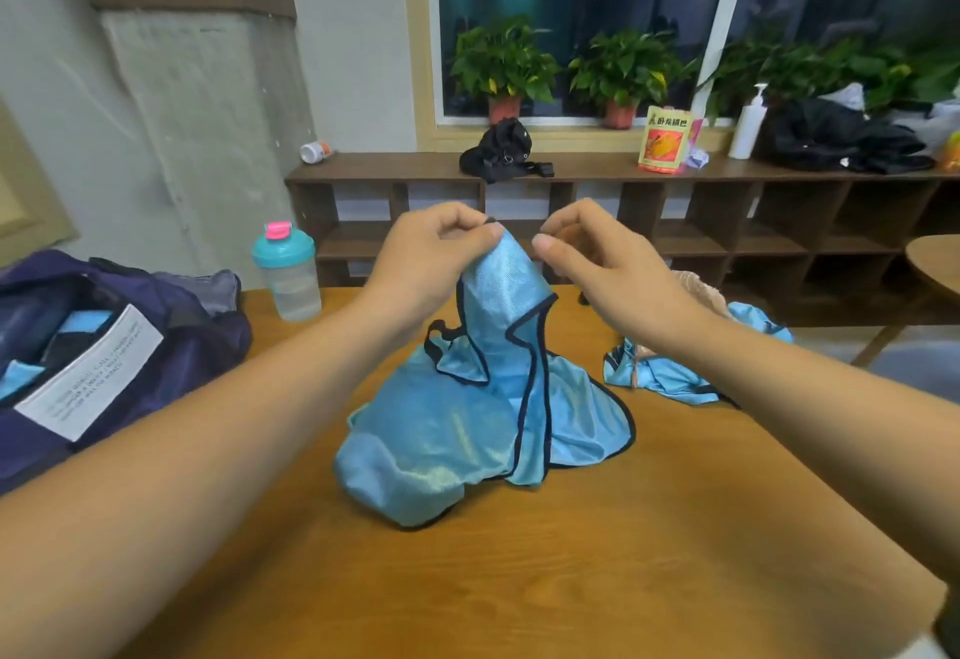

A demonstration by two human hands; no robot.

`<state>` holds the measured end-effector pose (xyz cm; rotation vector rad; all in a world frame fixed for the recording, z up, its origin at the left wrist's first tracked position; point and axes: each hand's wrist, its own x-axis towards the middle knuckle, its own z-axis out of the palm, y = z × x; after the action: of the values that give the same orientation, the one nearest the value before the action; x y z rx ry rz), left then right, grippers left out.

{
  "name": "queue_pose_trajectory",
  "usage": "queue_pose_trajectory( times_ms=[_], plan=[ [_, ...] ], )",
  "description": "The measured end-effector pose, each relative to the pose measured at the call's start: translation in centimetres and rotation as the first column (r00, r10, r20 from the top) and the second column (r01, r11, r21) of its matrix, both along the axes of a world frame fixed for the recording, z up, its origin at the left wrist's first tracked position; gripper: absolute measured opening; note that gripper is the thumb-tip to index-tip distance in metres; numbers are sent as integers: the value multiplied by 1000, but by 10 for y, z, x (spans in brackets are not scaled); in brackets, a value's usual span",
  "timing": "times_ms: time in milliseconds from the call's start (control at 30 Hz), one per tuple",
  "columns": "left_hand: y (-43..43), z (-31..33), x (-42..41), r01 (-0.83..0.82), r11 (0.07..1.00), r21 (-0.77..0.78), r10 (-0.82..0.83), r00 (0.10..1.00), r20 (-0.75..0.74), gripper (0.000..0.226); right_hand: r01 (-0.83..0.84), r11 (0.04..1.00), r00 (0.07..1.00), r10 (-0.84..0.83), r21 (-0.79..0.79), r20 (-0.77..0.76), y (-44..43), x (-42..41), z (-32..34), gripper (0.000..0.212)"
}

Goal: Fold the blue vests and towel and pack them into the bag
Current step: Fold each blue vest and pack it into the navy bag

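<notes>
Fabric of the blue vest point(452, 435) is draping limp and glossy, likely handling as light, soft and slippery; its dark-bound edges are offering the surest hold. Left grip point(436, 258) is pinching the vest's peak, the rest trailing below onto the surface point(623, 554). Right grip point(597, 258) is hovering curled just beside that peak; whether it is holding cloth cannot be told.

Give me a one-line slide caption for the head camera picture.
Left hand pinches the blue vest by its top, hem on the table, open bag alongside.
</notes>
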<state>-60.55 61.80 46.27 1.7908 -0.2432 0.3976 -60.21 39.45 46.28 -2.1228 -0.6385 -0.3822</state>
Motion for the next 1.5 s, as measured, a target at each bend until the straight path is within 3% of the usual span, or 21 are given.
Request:
queue_pose_trajectory(
  times_ms=[133, 267, 400, 500, 667, 833, 1067, 1200, 1367, 1500],
  plan=[
    [5, 28, 0, 65, 993, -101, -69, 997, -34, 11, 82, 964, 983, -37, -252, 180, 1, -17, -5, 51],
    [3, 48, 0, 175, 978, -116, -181, 983, -36, 33, 136, 982, 983, -117, -128, 142, 11, -13, 3, 71],
    [4, 60, -2, 248, 966, -68, -249, 968, 0, 46, 125, 989, 986, -132, 75, 101, 14, 6, 20, 22],
    [13, 61, -5, 221, 975, -21, -220, 975, 35, 48, 42, 987, 996, -54, 156, 70, 11, 17, 33, 21],
    [33, 17, 0, 150, 981, 121, -144, 988, -53, 48, 5, 995, 991, -18, 97, 135, 3, 22, 68, 16],
    [29, -11, -1, 228, 896, 382, -194, 973, -125, 27, -62, 996, 993, 56, 56, 104, 7, 21, 100, 14],
    [37, 17, 7, 215, 941, 262, -196, 976, -96, 21, 31, 987, 989, -53, 160, 138, -6, 26, 139, 24],
    [58, 30, 15, 125, 960, 252, -111, 991, -70, 46, 94, 969, 987, -121, 228, 106, -26, 37, 161, 21],
    [71, 56, 14, 36, 970, 240, -39, 999, 6, 37, 207, 958, 964, -235, 199, 127, -33, 38, 178, 28],
    [89, 70, 14, -14, 929, 369, -15, 997, 74, 42, 246, 946, 949, -280, 211, 146, -37, 41, 185, 26]
  ],
)
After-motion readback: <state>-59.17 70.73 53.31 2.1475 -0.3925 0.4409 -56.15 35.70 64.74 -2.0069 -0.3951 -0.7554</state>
